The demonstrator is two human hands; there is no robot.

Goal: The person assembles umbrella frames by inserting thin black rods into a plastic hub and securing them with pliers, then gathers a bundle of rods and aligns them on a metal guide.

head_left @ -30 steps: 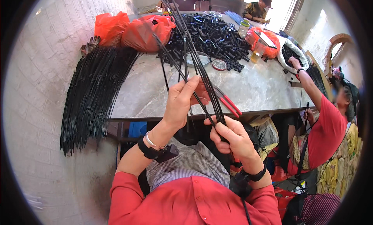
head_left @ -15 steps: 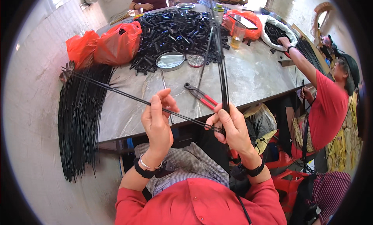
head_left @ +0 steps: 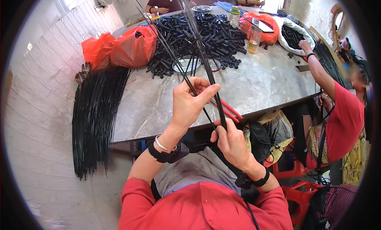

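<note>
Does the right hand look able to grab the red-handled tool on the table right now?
Probably not without loosening its grip: the right hand is closed around black rods, though the red-handled tool lies just beyond it, handle ends uncovered.

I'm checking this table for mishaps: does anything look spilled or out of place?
I see no spill. Slightly odd, though: a clear cup of amber liquid stands on the table beside a red bag, where a knock could wet the black parts nearby. A bundle of black strands hangs over the table's left end.
</note>
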